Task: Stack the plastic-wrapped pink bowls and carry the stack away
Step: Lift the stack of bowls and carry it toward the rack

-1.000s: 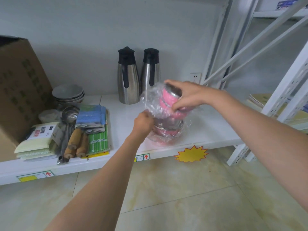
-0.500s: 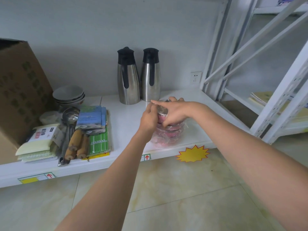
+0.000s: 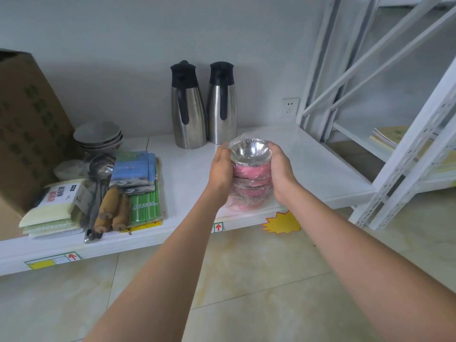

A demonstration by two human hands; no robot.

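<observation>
Head view gives us a white shelf (image 3: 308, 164) running across the middle of the frame, with tiled floor (image 3: 246, 280) filling the lower half. At the far left stands a large cardboard box (image 3: 27, 134). Two steel jugs (image 3: 188, 112) with black tops stand side by side at upper centre, against the wall. Left of centre we see a stack of grey bowls (image 3: 98, 134), and below it packets, a metal ladle (image 3: 98, 169) and green straws (image 3: 145, 206) lying close together. At centre frame, near the shelf's front edge, sits the stack of plastic-wrapped pink bowls (image 3: 249, 178), upright, its top bowl showing a shiny metal inside. Our left hand (image 3: 220, 174) and right hand (image 3: 281, 174) clasp the stack from either side, fingers curled around its far side and pressed against the wrap.
</observation>
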